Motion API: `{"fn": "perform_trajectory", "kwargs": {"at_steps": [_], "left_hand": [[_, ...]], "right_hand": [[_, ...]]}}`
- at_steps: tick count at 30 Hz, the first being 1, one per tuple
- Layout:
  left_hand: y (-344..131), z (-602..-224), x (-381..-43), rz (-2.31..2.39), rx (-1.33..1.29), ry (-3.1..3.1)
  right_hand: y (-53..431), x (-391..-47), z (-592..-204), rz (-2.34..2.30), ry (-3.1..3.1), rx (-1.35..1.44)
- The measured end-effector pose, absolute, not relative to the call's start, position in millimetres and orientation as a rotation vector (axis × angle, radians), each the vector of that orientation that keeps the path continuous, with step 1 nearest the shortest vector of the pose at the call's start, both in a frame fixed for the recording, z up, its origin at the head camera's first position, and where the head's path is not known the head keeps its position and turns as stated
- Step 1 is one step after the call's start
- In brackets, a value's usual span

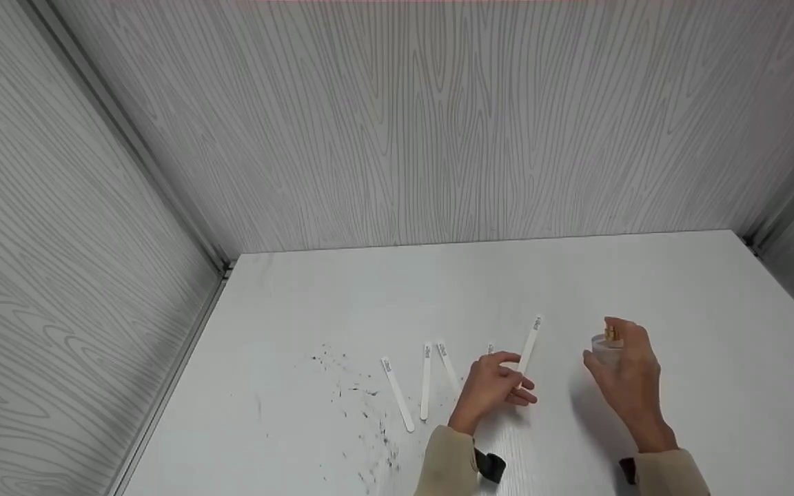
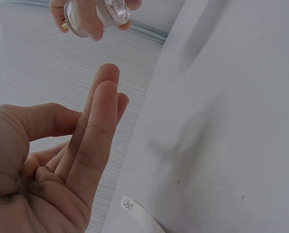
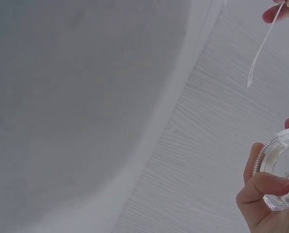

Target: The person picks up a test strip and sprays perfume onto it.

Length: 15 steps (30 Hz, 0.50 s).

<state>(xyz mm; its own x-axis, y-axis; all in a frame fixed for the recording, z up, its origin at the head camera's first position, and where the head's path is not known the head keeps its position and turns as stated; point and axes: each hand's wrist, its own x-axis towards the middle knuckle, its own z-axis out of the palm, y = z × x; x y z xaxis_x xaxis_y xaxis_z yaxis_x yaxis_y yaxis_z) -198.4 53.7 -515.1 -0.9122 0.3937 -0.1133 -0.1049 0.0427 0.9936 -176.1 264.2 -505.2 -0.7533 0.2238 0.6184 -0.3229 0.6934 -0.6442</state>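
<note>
My left hand point(image 1: 492, 389) holds a slim white strip point(image 1: 530, 346) with small print near its upper end. That strip point(image 3: 261, 53) slants from the fingertips in the right wrist view, while the fingers hide it in the left wrist view. My right hand point(image 1: 630, 379) grips a small clear ribbed jar point(image 1: 605, 350), fingers and thumb around its sides. Tan, stick-like pieces point(image 1: 611, 333) show at the jar's top, partly covered by the fingers. In the right wrist view, the jar's round clear end point(image 3: 285, 165) faces the camera.
On the white table point(image 1: 300, 303) left of my left hand lie several similar white strips point(image 1: 426, 382). One printed strip point(image 2: 134, 208) lies below that hand. Dark specks point(image 1: 366, 413) mark the table's left part. A wood-grain panel point(image 1: 424, 124) closes off the back.
</note>
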Motion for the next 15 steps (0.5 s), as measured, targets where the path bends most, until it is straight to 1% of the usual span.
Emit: {"fn": "perform_trajectory", "kwargs": {"at_steps": [9,15], "left_hand": [[51.9,-516.1,-192.4,1.980,0.313,1.935],[52.0,-511.8,-190.5,1.980,0.330,1.963]], "right_hand": [[265.0,-169.9,-502.1,1.044,-2.140,-0.002],[265.8,-169.1,-499.3,1.031,-2.145,-0.005]]}}
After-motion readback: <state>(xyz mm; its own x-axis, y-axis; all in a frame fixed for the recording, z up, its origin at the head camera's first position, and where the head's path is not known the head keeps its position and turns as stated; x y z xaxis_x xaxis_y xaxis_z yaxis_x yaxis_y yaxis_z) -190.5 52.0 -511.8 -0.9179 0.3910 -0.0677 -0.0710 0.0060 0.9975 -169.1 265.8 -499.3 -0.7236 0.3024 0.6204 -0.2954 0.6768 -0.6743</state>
